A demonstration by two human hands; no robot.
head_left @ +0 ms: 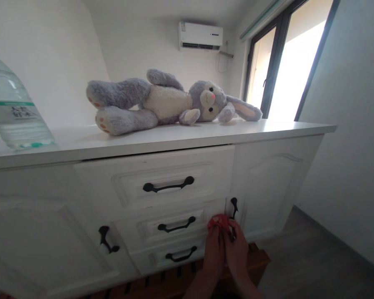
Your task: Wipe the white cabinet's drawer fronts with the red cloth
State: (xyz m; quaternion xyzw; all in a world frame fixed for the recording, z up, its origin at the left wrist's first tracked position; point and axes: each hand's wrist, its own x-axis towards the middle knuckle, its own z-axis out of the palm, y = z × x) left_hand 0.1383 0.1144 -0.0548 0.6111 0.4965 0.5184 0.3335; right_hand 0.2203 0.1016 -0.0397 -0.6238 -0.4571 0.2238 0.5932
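Observation:
Low in the view, my left hand (214, 248) and my right hand (237, 244) are close together in front of the white cabinet (269, 187). Both are closed on a crumpled red piece (217, 220); whether it is cloth or thin plastic I cannot tell. My right fingers are just below the black handle (234, 207) of the right cabinet door; whether they touch it is unclear. To the left of the red piece is the black handle (177, 226) of the middle drawer. Parts of the fingers are hidden.
A grey plush rabbit (168, 101) lies on its side on the white cabinet top (187, 135). A large clear bottle (17, 112) stands at the left. Below the drawers is a brown slatted wooden piece (262, 257). An open-looking bright window (293, 62) is at the right.

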